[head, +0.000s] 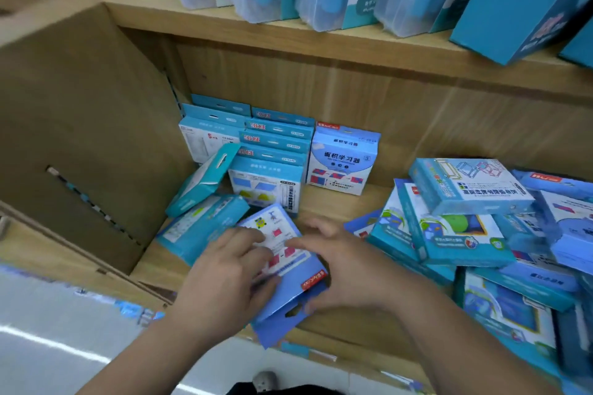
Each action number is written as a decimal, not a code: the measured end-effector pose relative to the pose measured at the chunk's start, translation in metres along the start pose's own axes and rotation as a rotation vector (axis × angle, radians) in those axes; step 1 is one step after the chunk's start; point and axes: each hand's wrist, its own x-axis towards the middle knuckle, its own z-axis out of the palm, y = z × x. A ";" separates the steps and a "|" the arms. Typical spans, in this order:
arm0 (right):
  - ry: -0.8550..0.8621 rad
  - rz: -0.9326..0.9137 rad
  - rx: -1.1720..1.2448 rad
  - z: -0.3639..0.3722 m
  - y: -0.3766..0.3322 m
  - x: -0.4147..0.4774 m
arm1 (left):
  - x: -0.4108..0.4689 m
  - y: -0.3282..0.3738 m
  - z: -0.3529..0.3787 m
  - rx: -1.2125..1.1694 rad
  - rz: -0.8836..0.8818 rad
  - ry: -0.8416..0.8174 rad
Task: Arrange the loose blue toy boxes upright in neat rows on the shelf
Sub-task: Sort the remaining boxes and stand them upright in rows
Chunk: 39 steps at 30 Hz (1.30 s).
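I have both hands on one blue flat cardboard toy box point(279, 229). It lies tilted at the front edge of the light wooden shelf point(337, 202), with its hang-tab end pointing toward me and jutting past that edge. My left hand point(224, 269) has its grip closed on the box's left side, fingers laid over the printed face. My right hand point(346, 269) grips the right side, thumb on the face and fingers curled round the edge; I cannot see the fingertips beneath it.

At the back left of the shelf stand upright rows of blue boxes point(276, 151), packed one behind another. A single pale blue-and-white box point(340, 167) stands upright just beside them on the right. A leaning teal box point(202, 179) tilts against the front of those rows, and a flat teal box point(199, 228) lies below it, near my left hand. To the right, a loose heap of blue boxes point(465, 228) lies flat and askew. A brown cardboard carton point(80, 122) stands at the left.
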 end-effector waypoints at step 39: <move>0.618 0.331 -0.215 -0.129 0.019 0.022 | 0.105 0.001 -0.009 0.305 -0.064 0.125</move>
